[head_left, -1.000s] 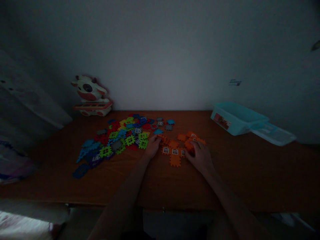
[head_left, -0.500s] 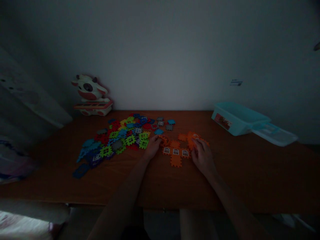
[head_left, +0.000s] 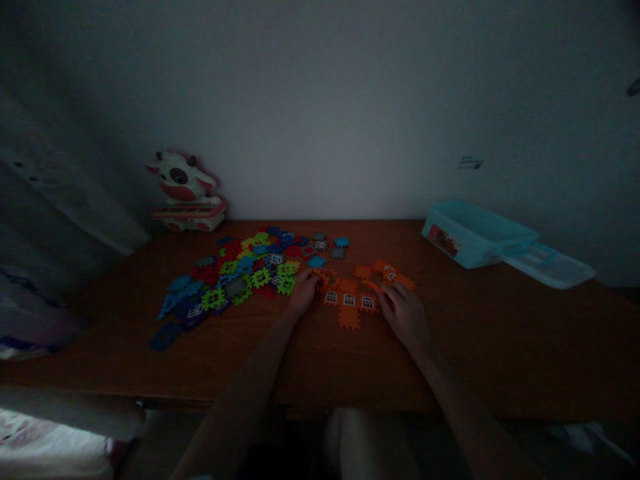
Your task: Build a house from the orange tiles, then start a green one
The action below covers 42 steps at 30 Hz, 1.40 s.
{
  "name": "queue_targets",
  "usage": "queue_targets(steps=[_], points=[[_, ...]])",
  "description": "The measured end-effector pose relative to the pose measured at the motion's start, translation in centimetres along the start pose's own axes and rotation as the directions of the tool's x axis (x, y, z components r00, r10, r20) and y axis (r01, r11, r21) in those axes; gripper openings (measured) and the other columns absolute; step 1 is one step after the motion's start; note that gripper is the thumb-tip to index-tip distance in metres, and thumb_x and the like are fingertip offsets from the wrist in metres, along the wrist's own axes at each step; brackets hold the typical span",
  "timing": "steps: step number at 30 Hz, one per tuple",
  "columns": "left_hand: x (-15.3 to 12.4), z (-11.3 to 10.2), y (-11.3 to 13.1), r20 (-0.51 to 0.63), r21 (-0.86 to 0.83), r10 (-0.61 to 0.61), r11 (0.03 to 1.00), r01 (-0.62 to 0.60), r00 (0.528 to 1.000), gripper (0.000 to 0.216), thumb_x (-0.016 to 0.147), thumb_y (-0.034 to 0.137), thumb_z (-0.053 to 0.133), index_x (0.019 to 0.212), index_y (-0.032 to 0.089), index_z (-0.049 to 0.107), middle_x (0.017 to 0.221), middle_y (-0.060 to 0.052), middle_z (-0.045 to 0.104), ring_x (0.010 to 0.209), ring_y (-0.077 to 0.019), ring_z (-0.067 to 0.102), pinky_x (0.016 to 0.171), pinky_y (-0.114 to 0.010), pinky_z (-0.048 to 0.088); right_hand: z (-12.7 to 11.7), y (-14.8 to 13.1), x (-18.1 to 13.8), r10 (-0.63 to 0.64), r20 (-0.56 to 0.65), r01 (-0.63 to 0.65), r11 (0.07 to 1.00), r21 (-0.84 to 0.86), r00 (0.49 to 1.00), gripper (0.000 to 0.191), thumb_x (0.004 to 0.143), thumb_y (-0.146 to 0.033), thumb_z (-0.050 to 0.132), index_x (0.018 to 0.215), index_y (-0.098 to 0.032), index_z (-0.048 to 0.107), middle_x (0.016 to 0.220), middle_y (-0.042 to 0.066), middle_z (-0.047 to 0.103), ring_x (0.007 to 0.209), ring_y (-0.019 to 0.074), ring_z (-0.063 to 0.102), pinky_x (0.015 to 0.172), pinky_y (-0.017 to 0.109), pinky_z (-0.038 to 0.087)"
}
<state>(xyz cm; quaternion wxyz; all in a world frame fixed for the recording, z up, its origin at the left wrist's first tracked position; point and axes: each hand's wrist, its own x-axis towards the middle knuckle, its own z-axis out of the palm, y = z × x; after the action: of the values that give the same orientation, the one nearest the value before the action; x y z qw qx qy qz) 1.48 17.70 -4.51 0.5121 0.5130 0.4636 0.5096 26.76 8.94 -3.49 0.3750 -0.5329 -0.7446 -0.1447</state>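
Note:
On the brown table lies a joined patch of orange interlocking tiles, three of them with white windows. My left hand rests curled on the patch's left edge, fingertips pressing an orange tile. My right hand is at the right edge, its fingers pinched on a thin orange tile beside the patch. More loose orange tiles lie just behind my right hand. The room is dim, so finger detail is faint.
A heap of loose tiles in green, blue, red, yellow and grey spreads left of my hands. A cow-shaped toy stands at the back left by the wall. A light blue box and its lid sit back right.
My right hand moved from the far-right orange tiles toward the patch, bringing an orange tile to its right edge. My left hand stayed on the left edge. The camera shifted slightly.

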Motion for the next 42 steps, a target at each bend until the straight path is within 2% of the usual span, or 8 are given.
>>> queue_targets(steps=[9,15,19,22,24,29,37,42], points=[[0.3,-0.2,-0.6,-0.005,-0.012,0.015,1.0,-0.015,1.0,0.026,0.077,0.026,0.055,0.093,0.018,0.073,0.086,-0.002,0.071,0.078,-0.0164,0.065,0.07,-0.025,0.049,-0.6,-0.6,-0.1,0.018,-0.039,-0.017,1.0,0.022,0.999,0.028,0.1,-0.03,0.049,0.106,-0.016,0.072,0.084,0.009,0.064,0.077,0.0226,0.064,0.069,0.035,0.054],[0.2,-0.2,-0.4,0.004,0.016,0.024,1.0,-0.024,1.0,0.026,0.081,0.028,0.051,0.094,0.018,0.072,0.086,-0.003,0.072,0.078,-0.0175,0.066,0.07,-0.026,0.051,-0.6,-0.6,1.1,-0.052,0.08,0.045,0.995,0.086,0.995,0.032,0.1,-0.029,0.047,0.12,-0.021,0.072,0.087,0.009,0.065,0.078,0.0221,0.063,0.07,0.035,0.054],[-0.1,-0.1,-0.1,0.025,0.089,0.054,0.994,-0.056,0.998,0.025,0.085,0.028,0.051,0.096,0.018,0.07,0.089,-0.004,0.072,0.08,-0.0184,0.066,0.074,-0.028,0.053,0.1,-0.7,3.0,0.054,0.151,-0.084,0.976,0.199,0.987,0.033,0.1,-0.03,0.047,0.123,-0.025,0.07,0.097,0.009,0.072,0.086,0.022,0.069,0.076,0.034,0.056],[-0.6,0.1,0.3,0.051,0.177,0.103,0.978,-0.11,0.993,0.024,0.089,0.027,0.049,0.1,0.018,0.068,0.096,-0.005,0.071,0.086,-0.0192,0.066,0.079,-0.03,0.052,1.1,-0.5,4.2,0.076,0.293,-0.162,0.946,0.281,0.953,0.037,0.101,-0.028,0.045,0.131,-0.027,0.065,0.091,0.005,0.077,0.075,0.0203,0.071,0.069,0.032,0.056],[-1.0,0.2,0.5,0.078,0.24,0.147,0.957,-0.161,0.986,0.023,0.088,0.021,0.048,0.101,0.019,0.067,0.101,-0.006,0.071,0.093,-0.0195,0.065,0.086,-0.031,0.051,1.7,-0.1,4.6,-0.004,0.353,-0.107,0.949,0.295,0.936,0.037,0.1,-0.027,0.046,0.132,-0.027,0.065,0.094,0.005,0.078,0.075,0.0208,0.071,0.07,0.034,0.056],[-1.6,0.4,1.0,0.139,0.369,0.223,0.892,-0.259,0.965,0.028,0.086,0.012,0.046,0.102,0.02,0.067,0.103,-0.005,0.071,0.098,-0.0195,0.064,0.094,-0.033,0.048,2.5,1.0,4.5,-0.193,0.392,0.06,0.943,0.327,0.9,0.034,0.098,-0.026,0.051,0.128,-0.027,0.068,0.117,0.009,0.075,0.102,0.0248,0.071,0.091,0.043,0.055],[-3.0,0.1,1.4,0.275,0.504,0.226,0.794,-0.34,0.934,0.02,0.082,0.017,0.054,0.092,0.023,0.07,0.091,-0.006,0.072,0.089,-0.0241,0.066,0.089,-0.034,0.048,2.7,1.7,4.9,-0.178,0.436,0.072,0.966,0.25,0.882,0.036,0.089,-0.032,0.069,0.124,-0.022,0.069,0.115,0.012,0.075,0.101,0.0275,0.071,0.089,0.045,0.056],[-3.9,-0.2,1.7,0.306,0.516,0.252,0.766,-0.383,0.918,0.023,0.083,0.016,0.052,0.094,0.022,0.07,0.095,-0.008,0.073,0.092,-0.0254,0.066,0.091,-0.036,0.048,2.4,2.3,4.6,-0.148,0.378,0.062,0.971,0.231,0.914,0.031,0.088,-0.027,0.069,0.118,-0.024,0.071,0.111,0.01,0.076,0.1,0.0261,0.072,0.088,0.044,0.057]])
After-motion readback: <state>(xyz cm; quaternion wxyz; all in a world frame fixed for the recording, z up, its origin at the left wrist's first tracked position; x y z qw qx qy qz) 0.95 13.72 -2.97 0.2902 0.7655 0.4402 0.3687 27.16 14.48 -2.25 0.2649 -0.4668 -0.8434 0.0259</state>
